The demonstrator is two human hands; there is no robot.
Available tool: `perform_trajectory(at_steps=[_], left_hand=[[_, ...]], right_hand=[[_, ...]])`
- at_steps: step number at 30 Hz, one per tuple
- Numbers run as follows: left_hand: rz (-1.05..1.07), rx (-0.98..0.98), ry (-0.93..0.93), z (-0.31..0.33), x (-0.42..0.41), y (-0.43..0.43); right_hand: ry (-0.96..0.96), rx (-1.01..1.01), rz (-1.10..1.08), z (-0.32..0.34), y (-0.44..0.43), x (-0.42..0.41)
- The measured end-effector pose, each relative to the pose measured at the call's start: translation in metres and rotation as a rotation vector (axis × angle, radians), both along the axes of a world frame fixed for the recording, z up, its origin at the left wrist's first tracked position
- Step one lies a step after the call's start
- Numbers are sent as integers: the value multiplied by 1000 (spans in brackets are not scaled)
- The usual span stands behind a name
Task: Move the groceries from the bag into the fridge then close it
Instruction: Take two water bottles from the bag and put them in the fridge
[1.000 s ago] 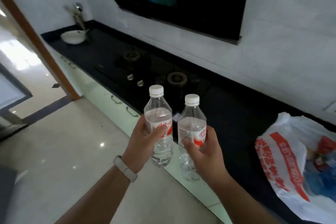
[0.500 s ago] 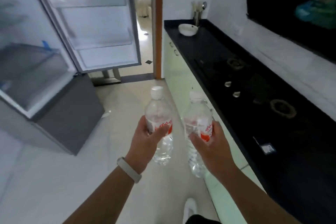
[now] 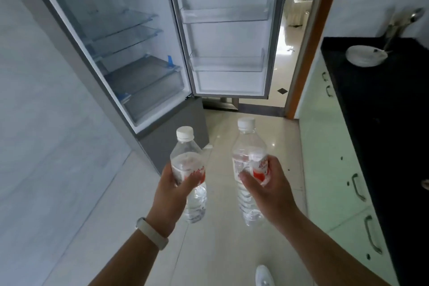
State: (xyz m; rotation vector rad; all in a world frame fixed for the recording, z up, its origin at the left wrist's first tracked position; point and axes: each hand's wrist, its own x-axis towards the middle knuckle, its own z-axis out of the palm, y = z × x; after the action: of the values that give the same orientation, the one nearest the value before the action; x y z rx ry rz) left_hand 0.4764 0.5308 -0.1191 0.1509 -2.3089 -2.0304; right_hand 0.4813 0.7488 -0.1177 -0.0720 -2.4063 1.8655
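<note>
My left hand [image 3: 173, 189] grips a clear water bottle [image 3: 186, 158] with a white cap and a red-and-white label. A second bottle of the same kind [image 3: 249, 146] stands upright in my right hand [image 3: 268, 187]. Both are held over the floor, side by side and apart. Ahead on the left stands the fridge [image 3: 120, 37] with its door [image 3: 226, 30] swung wide open. Its glass shelves, drawer and door racks look bare. The grocery bag is out of view.
A black counter [image 3: 383, 111] over pale green cabinets [image 3: 334, 158] runs along the right, with a white bowl [image 3: 365, 55] at its far end. A doorway with a wooden frame [image 3: 308, 37] opens behind the fridge door. A white wall stands on the left.
My view has swung left from the counter and bag to the open fridge, which is now straight ahead and nearer. Both hands still hold their bottles, now spread slightly wider apart.
</note>
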Motion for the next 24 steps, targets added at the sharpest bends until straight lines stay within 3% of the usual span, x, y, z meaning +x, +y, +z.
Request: perform_trajectory(at_steps=[7, 15, 24], left_hand=[[81, -152, 65, 12, -21, 34], [293, -136, 46, 17, -37, 12], [320, -34, 23, -5, -103, -31]], right_hand=[[2, -33, 179, -7, 25, -75], [-11, -60, 324, -3, -2, -117], [-41, 33, 339, -14, -41, -180]])
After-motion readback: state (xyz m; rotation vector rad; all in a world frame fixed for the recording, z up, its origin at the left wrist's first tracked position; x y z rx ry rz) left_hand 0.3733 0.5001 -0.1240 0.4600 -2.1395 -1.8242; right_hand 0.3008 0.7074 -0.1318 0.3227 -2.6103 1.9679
